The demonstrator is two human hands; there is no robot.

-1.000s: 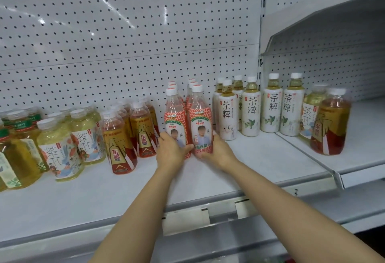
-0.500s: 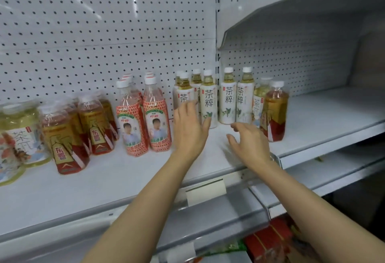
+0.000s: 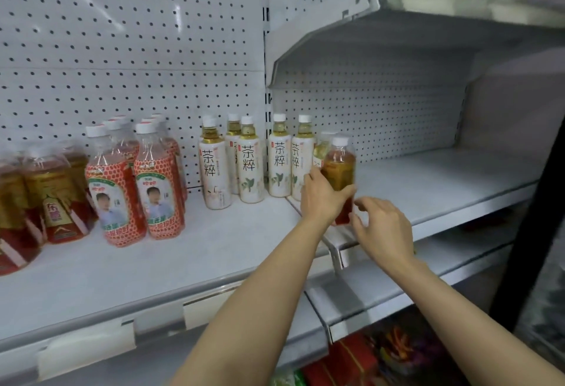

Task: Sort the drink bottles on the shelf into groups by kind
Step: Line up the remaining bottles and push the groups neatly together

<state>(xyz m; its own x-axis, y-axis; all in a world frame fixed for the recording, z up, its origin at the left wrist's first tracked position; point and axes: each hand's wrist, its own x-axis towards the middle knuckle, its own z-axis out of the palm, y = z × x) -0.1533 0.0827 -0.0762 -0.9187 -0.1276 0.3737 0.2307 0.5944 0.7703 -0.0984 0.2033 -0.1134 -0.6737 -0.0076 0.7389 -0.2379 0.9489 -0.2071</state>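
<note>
1. Nearest me, two bare forearms reach up from the bottom edge toward the white metal shelf [image 3: 91, 278], whose front rail carries blank label holders.
2. The right hand [image 3: 383, 229] hovers just beside the foot of an amber-and-red tea bottle with a white cap [image 3: 341, 171]; its fingers are curled and slightly spread, and I cannot tell whether the tips touch the bottle.
3. The left hand [image 3: 321, 199] is wrapped round that bottle's lower half, fingers closed against its front, thumb on the near side. The bottle stands upright at the seam where two shelf boards meet, at the right end of the row.
4. Tucked just behind it is a pale green bottle with a white label [image 3: 320, 150], mostly hidden.
5. Left of those stand five tall white-sleeved bottles with black characters and pale tea [image 3: 249, 165], close together.
6. Further left is a cluster of clear bottles with red honeycomb wrappers [image 3: 159, 190], two in front and more behind.
7. At the far left edge are squat amber bottles with gold-and-red labels [image 3: 56, 199], blurred.
8. Behind everything runs white perforated backing board [image 3: 131, 33], and an upper shelf [image 3: 428, 27] overhangs the bare right bay.
</note>
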